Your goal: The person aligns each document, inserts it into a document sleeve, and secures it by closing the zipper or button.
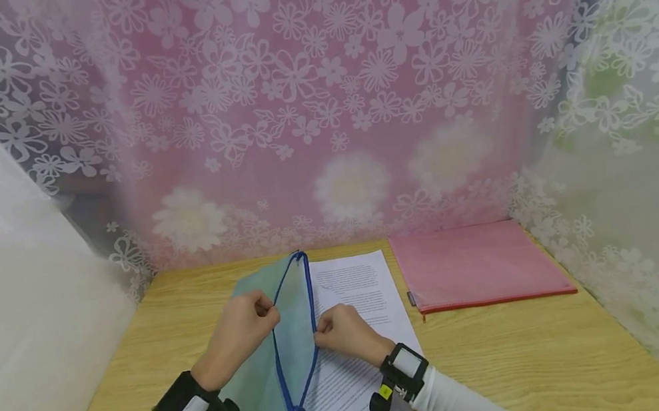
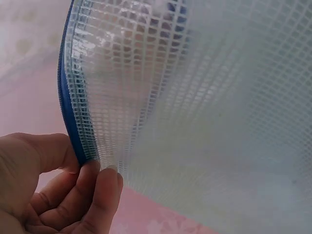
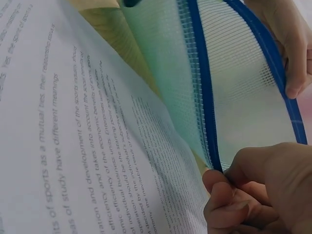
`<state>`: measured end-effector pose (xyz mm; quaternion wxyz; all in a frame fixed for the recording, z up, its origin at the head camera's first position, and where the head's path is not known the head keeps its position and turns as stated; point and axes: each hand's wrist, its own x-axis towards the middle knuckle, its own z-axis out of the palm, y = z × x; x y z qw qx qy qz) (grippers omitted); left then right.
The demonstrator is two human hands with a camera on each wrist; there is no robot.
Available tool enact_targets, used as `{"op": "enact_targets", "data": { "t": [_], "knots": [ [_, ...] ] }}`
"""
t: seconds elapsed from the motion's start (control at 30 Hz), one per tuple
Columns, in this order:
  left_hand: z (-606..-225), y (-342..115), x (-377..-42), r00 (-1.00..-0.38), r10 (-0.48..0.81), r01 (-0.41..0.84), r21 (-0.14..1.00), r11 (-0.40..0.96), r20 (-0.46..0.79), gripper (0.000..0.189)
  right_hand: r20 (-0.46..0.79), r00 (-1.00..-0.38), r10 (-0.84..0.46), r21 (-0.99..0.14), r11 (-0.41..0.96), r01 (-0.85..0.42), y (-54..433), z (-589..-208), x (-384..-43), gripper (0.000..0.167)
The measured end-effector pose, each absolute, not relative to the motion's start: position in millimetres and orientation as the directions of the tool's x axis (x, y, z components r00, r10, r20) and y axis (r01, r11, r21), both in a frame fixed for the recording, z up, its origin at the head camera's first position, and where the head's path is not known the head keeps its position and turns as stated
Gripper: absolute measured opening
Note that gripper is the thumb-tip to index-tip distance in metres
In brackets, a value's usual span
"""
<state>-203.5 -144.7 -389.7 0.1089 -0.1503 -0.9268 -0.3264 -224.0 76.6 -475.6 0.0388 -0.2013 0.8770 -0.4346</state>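
Note:
A translucent green mesh zipper pouch with a blue zipper lies on the table, its mouth spread apart. My left hand pinches the far-left zipper edge between thumb and fingers; the left wrist view shows the mesh beside that grip. On the opposite zipper edge, my right hand pinches the blue band. White printed sheets of paper lie just right of the pouch, partly under my right hand and forearm. Text on the paper fills the left of the right wrist view.
A pink zipper pouch lies flat at the back right of the wooden table. Behind the table hangs a pink floral curtain, with pale sheeting at the left side.

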Motion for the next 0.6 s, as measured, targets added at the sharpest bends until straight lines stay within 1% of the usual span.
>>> {"op": "enact_targets", "data": {
  "t": [0.27, 0.43, 0.6],
  "knots": [
    [-376.5, -164.3, -210.1, -0.931, 0.175, 0.337, 0.571, 0.748, 0.320, 0.005, 0.069, -0.943, -0.326, -0.786, 0.564, -0.252, 80.2, -478.0, -226.9, 0.013],
    [-370.6, -175.0, -210.4, -0.927, 0.157, 0.333, 0.552, 0.765, 0.341, 0.006, 0.060, -0.949, -0.310, -0.782, 0.576, -0.238, 81.8, -478.8, -228.3, 0.014],
    [-364.7, -184.0, -211.4, -0.909, 0.143, 0.345, 0.514, 0.785, 0.392, 0.009, 0.063, -0.950, -0.307, -0.785, 0.572, -0.237, 82.7, -480.1, -228.0, 0.013]
  ]
}}
